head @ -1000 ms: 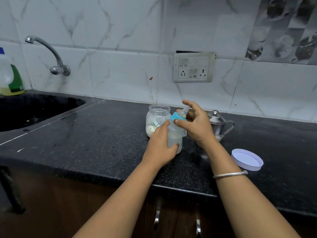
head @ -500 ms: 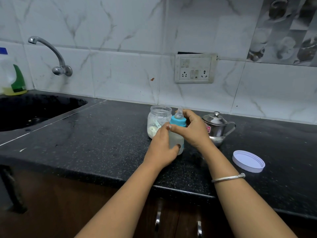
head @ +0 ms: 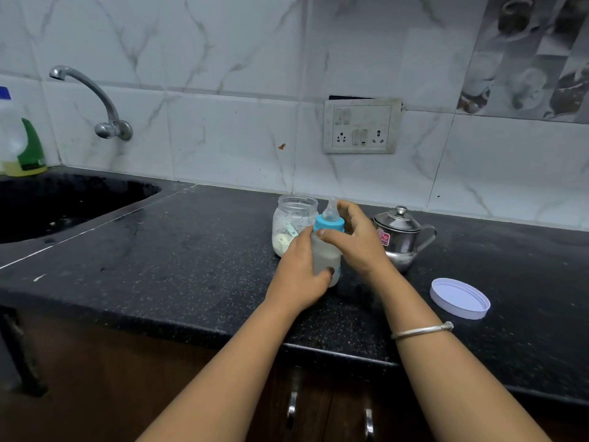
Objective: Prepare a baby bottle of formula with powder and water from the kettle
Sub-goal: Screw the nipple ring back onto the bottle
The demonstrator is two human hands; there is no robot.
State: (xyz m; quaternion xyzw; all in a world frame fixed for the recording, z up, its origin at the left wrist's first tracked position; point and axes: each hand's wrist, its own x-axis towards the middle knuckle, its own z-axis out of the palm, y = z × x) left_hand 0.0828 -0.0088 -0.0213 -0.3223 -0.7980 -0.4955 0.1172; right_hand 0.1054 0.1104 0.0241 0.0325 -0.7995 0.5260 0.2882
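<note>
Bottle (head: 325, 247) holds milky liquid (head: 327, 263); jar (head: 294, 215) holds powder (head: 280, 245).

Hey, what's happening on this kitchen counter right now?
A person is putting together a baby bottle of formula. The left hand holds its body upright on the black countertop. The right hand has its thumb and fingers round the blue collar, with the nipple on top. The bottle holds milky liquid. Behind it stand an open jar of powder and a steel kettle. A white lid lies off to the right.
</note>
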